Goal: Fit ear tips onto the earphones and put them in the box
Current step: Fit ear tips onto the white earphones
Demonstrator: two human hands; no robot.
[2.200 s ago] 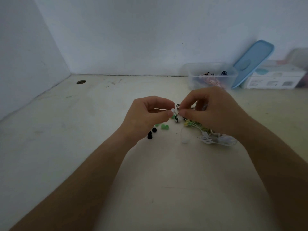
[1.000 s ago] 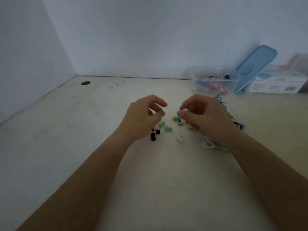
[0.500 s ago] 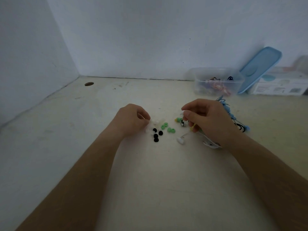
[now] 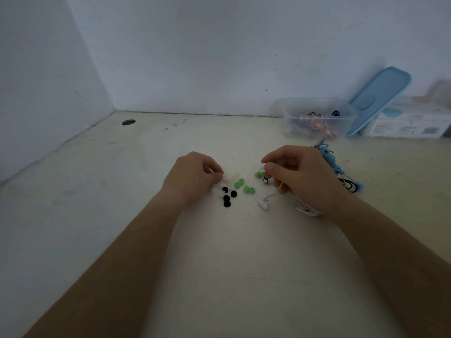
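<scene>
Left hand [image 4: 195,174]: curled over clear tips [image 4: 229,178], likely picking one; grip unclear.
Right hand [image 4: 300,176]: grips white earphones [image 4: 263,205], bud held near for fitting.

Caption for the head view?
Left hand at the clear ear tips; right hand pinches a white earphone beside green ear tips.

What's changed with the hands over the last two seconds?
The hands parted. The left hand dropped to the table and pinches at the clear ear tips; the right hand sank lower, still holding the white earphones, one bud lying on the table. Unmoved: black ear tips, green ear tips, box.
</scene>
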